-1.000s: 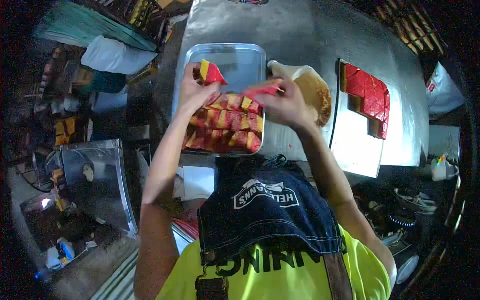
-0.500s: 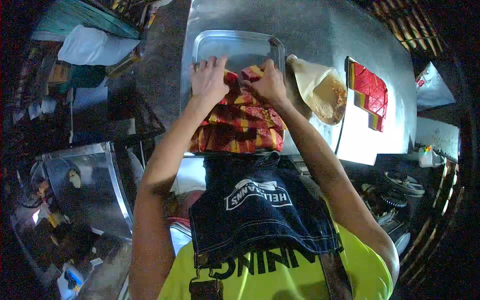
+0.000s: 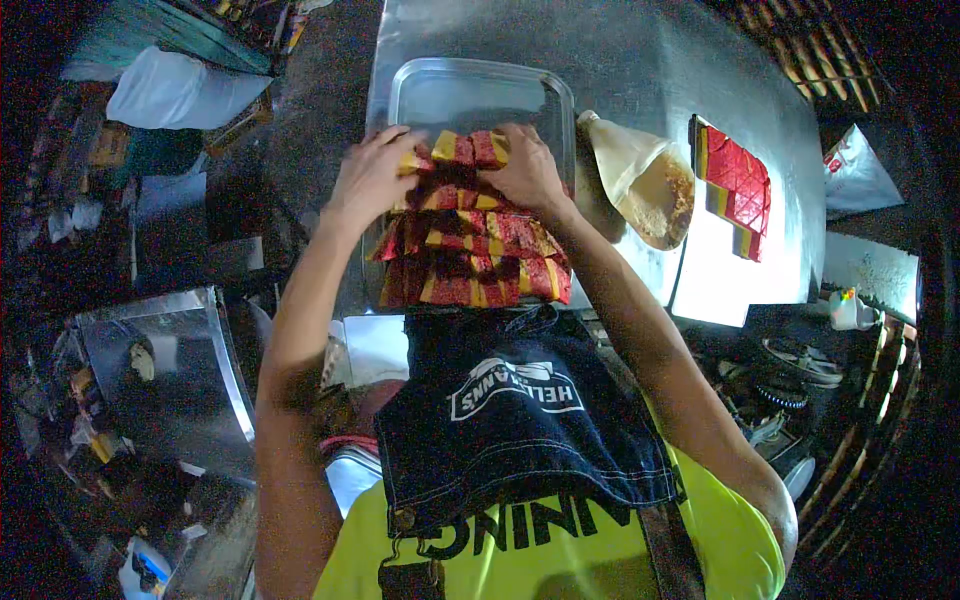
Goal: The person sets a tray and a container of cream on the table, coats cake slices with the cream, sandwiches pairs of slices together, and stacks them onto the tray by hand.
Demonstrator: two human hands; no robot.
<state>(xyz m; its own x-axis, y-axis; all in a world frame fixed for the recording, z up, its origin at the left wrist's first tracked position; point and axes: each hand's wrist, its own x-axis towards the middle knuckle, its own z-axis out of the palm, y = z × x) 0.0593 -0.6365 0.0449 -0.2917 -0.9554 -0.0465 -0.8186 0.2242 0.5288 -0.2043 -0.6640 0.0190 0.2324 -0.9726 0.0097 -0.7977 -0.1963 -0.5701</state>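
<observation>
Red-and-yellow cake slices stand packed in rows in a clear plastic tray in front of me. At the left end of the farthest row, my left hand has its thumb and fingers around a slice. My right hand grips another slice at that row's right end, thumb near and fingers beyond it. Between the hands, a yellow-edged slice shows. Palms and shadow hide parts of the row.
Right of the tray lies a cream cloth cone with brown crumbs at its mouth. Beyond it, a scored red-and-yellow cake slab rests on a white board. All stand on a metal table. A white bag sits at far left.
My left hand has moved left, to the end of the far row. The slice in my right hand has come down into line with that row, and more slices now show between the hands.
</observation>
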